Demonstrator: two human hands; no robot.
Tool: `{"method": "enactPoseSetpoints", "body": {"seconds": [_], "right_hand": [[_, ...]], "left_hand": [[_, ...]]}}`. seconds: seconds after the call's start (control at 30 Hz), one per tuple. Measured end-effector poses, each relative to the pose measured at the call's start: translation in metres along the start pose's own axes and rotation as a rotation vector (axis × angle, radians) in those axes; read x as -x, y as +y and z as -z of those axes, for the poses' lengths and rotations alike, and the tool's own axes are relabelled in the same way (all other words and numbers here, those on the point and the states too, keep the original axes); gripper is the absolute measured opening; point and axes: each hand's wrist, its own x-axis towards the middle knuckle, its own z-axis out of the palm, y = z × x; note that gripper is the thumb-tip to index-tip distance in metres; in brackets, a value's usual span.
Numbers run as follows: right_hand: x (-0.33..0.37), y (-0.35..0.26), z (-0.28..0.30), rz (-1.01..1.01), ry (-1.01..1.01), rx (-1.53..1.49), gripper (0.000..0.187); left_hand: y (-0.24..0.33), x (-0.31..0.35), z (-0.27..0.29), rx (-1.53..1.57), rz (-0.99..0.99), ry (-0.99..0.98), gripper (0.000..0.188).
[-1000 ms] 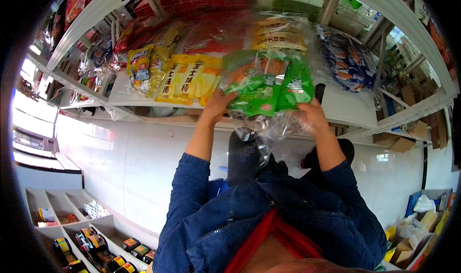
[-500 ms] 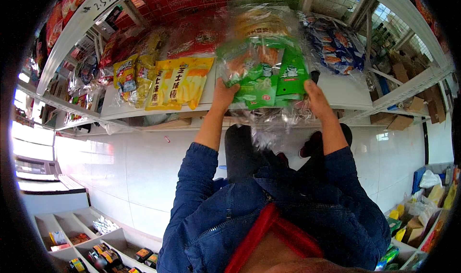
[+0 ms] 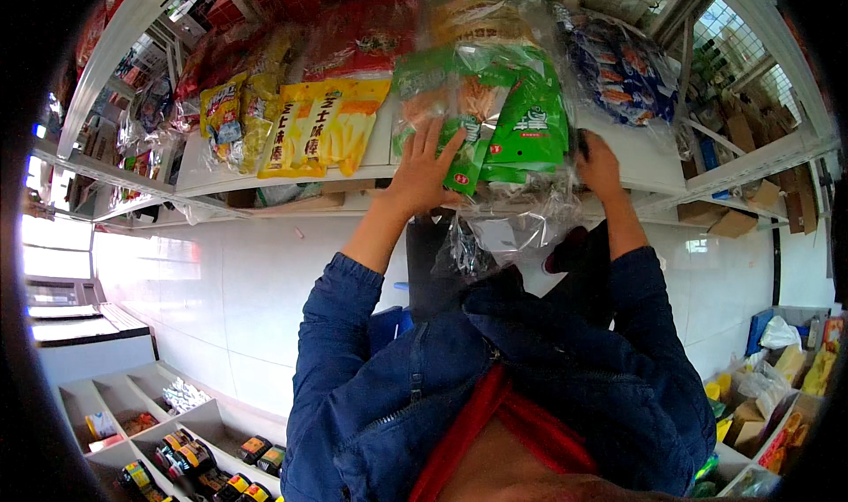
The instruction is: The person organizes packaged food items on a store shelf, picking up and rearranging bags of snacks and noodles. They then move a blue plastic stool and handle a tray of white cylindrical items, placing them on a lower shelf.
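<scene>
Green snack packets (image 3: 528,118) lie in a clear plastic bag (image 3: 503,228) on the white shelf, the bag's loose end hanging over the front edge. My left hand (image 3: 424,173) rests with spread fingers on the left packets near the shelf edge. Just right of the bag, my right hand (image 3: 601,165) has its fingers curled beside a small dark object (image 3: 581,143). Whether it grips that object or the bag's edge is hidden. Yellow snack packets (image 3: 325,129) lie side by side to the left.
Red packets (image 3: 367,43) and a bag of orange-yellow packets (image 3: 486,16) lie behind. Blue packets (image 3: 618,78) are bagged at the right, near a white shelf post (image 3: 751,162). Divided bins (image 3: 190,422) with jars stand lower left; cardboard boxes (image 3: 738,219) sit at right.
My left hand has shifted from holding the bag's left edge to lying spread on the packets. My right hand has moved right, off the green packets. The packets inside have shifted.
</scene>
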Motion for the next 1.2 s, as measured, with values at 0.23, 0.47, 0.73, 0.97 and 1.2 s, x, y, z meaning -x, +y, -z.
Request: {"method": "enactPoseSetpoints", "body": {"seconds": [0.23, 0.47, 0.73, 0.97, 1.2], "right_hand": [[0.003, 0.068, 0.055, -0.32, 0.332, -0.012, 0.051], [-0.006, 0.035, 0.039, -0.159, 0.127, 0.373, 0.075], [0.01, 0.032, 0.013, -0.156, 0.046, 0.445, 0.076], [0.013, -0.059, 0.05, 0.418, -0.093, 0.087, 0.097], [0.011, -0.088, 0.07, 0.74, -0.094, 0.041, 0.063]], "left_hand": [[-0.001, -0.024, -0.006, -0.149, 0.119, 0.119, 0.096], [-0.007, -0.039, -0.003, -0.119, 0.064, 0.211, 0.087], [-0.016, -0.03, -0.02, -0.093, -0.026, 0.2, 0.067], [-0.006, -0.061, -0.023, -0.122, 0.118, 0.251, 0.063], [-0.016, -0.015, 0.006, 0.172, -0.213, 0.243, 0.054]]}}
